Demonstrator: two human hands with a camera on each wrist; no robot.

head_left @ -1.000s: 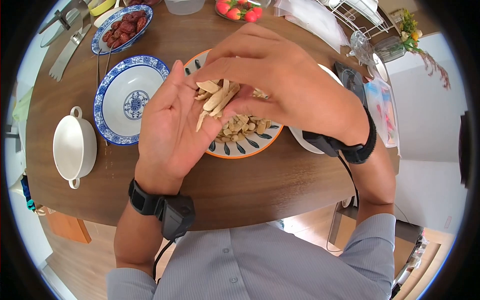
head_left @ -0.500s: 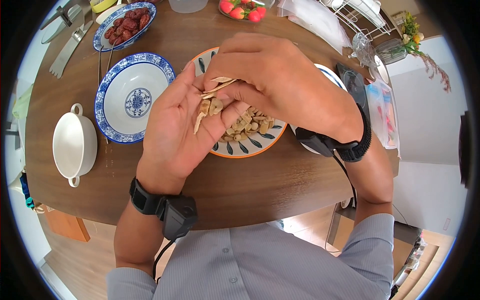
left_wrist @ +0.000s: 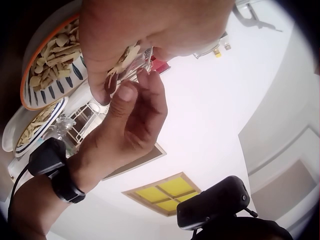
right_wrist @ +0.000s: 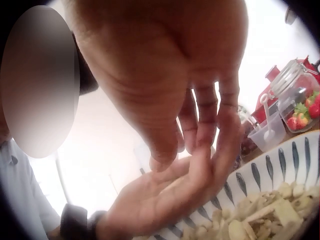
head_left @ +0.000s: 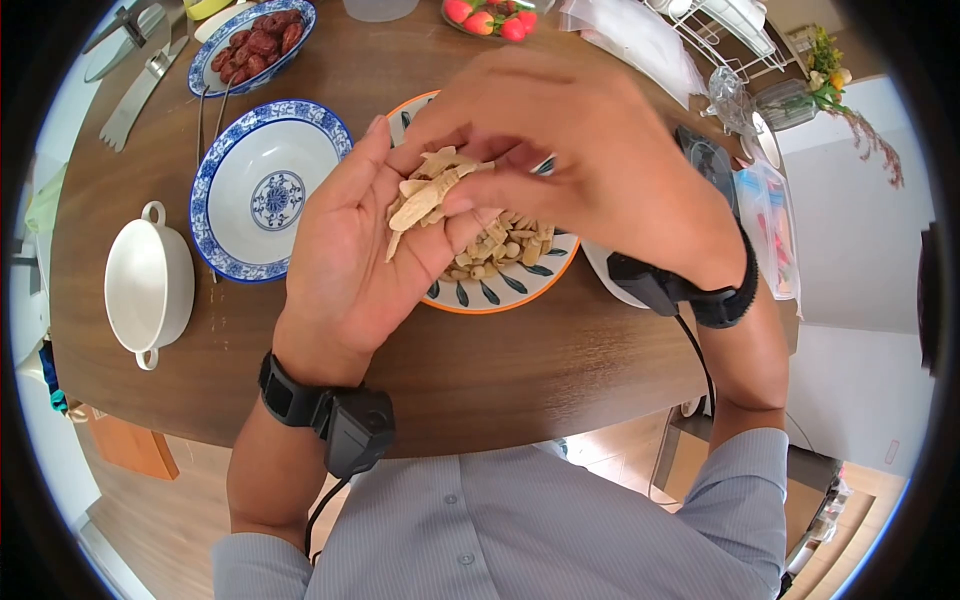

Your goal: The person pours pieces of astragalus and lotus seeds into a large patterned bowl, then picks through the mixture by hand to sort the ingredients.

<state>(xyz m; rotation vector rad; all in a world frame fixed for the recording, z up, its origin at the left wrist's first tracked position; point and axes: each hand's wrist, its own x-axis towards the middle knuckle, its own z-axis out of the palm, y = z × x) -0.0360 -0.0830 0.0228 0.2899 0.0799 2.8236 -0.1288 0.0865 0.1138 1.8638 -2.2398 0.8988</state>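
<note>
In the head view my left hand (head_left: pixel 345 235) lies palm up, slightly cupped, over the near left side of an orange-rimmed plate (head_left: pixel 515 285). It carries a small heap of pale, dried root slices (head_left: pixel 425 200). From above and the right, my right hand (head_left: pixel 590 150) reaches over that palm, its thumb on one slice and its curled fingers at the far side of the heap. More pale pieces (head_left: pixel 500 245) are piled on the plate below. The right wrist view has the right fingertips pointing down at the left palm; the slices are mostly hidden there.
A blue-patterned bowl (head_left: pixel 235 255) and a white two-handled bowl (head_left: pixel 150 290) stand at left. Behind them is a bowl of dried dates (head_left: pixel 255 50). A strawberry container (head_left: pixel 490 18) is at the back. Under the right wrist lies another plate (head_left: pixel 607 272).
Half a second ago the right hand pinched thin slices above the left palm. Now its thumb and fingers are spread wider around the heap, and a broad pale slice shows on top.
</note>
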